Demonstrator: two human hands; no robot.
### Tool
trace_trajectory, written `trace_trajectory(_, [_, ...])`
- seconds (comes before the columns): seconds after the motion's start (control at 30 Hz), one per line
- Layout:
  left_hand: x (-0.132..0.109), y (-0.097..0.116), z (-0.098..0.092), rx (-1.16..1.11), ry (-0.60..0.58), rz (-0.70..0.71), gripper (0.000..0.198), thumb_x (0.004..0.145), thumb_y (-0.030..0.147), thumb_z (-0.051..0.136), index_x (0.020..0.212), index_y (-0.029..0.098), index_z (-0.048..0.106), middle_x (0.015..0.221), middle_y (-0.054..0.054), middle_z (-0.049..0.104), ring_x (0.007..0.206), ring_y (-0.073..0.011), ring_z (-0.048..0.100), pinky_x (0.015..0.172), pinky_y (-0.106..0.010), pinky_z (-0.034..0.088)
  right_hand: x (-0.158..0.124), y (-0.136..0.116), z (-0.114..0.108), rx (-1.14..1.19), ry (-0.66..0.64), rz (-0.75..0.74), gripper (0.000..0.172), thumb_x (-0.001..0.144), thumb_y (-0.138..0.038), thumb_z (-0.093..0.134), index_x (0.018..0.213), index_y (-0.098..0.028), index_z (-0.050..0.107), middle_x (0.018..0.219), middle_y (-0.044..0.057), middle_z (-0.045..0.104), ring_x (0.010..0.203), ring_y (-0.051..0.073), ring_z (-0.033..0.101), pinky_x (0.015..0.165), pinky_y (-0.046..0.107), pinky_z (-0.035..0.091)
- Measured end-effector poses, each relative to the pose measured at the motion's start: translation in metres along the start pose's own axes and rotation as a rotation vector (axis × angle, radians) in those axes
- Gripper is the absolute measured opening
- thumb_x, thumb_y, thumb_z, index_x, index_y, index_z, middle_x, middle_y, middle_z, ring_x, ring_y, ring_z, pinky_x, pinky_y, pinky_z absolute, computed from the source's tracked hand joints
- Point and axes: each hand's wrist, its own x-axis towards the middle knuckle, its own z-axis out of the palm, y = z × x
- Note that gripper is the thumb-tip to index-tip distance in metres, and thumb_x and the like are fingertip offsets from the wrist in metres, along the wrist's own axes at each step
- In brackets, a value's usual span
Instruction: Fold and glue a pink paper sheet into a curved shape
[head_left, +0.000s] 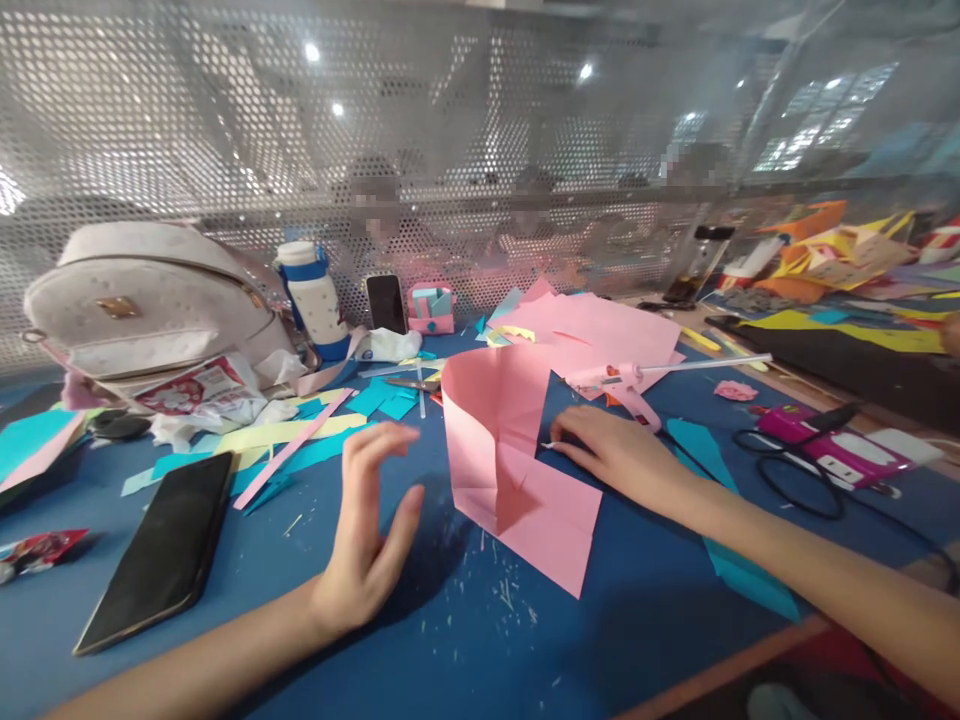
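A folded pink sheet of paper (555,515) stands in the middle of the blue table, one part curved upright and another lying flat. Left of it, my left hand (367,540) is raised, thumb and bent fingers apart, with nothing between them. My right hand (607,445) rests low on the far right side of the sheet, its fingers curled together. A tiny white bit shows at those fingertips, too small to name. Just beyond the right hand lies a pink hot glue gun (607,380) with a long glue stick out of its back.
Scissors (412,383) and coloured paper strips (300,445) lie behind my left hand. A black phone (161,550), backpack (157,290) and water bottle (311,300) occupy the left. Rightward are a magenta power strip (832,445) with a looping cable and blue paper (750,575). Pink sheets (600,325) lie behind.
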Motion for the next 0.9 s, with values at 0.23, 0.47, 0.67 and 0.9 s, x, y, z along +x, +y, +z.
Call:
trace_trajectory(0.23, [-0.031,0.047,0.021,0.464,-0.417,0.645,0.041,0.099,0.045,0.045,0.119,0.017,0.066,0.124,-0.003,0.067,0.104,-0.0181,0.059,0.091,-0.030,0.046,-0.016,-0.053,-0.008,0.263,-0.026,-0.055,0.009,0.089,-0.022,0.060,0.089,-0.021,0.069,0.085,0.001,0.071,0.072,0.014,0.064,0.063,0.025,0.044])
trace_trajectory(0.47, [-0.052,0.042,0.040,0.566,-0.467,0.489,0.053,0.102,0.047,0.032,0.123,0.011,0.064,0.124,-0.010,0.066,0.080,-0.0200,0.054,0.074,-0.031,0.042,0.003,-0.075,0.019,0.368,-0.128,-0.093,0.024,0.078,-0.005,0.057,0.085,-0.022,0.072,0.081,-0.001,0.075,0.073,0.015,0.068,0.064,0.023,0.044])
trace_trajectory(0.67, [-0.047,0.038,0.036,0.531,-0.489,0.458,0.046,0.103,0.032,0.029,0.122,0.010,0.064,0.122,-0.011,0.066,0.076,-0.0192,0.050,0.073,-0.030,0.040,0.011,-0.076,0.030,0.411,-0.188,-0.019,0.017,0.075,-0.008,0.057,0.078,-0.019,0.069,0.073,-0.002,0.071,0.066,0.013,0.063,0.057,0.022,0.038])
trace_trajectory(0.9, [-0.048,0.036,0.036,0.508,-0.520,0.456,0.059,0.101,0.051,0.030,0.123,0.007,0.063,0.124,-0.015,0.064,0.075,-0.0201,0.049,0.070,-0.032,0.040,0.008,-0.078,0.029,0.402,-0.164,-0.114,0.013,0.081,-0.012,0.061,0.084,-0.020,0.071,0.090,0.001,0.071,0.082,0.015,0.063,0.072,0.025,0.045])
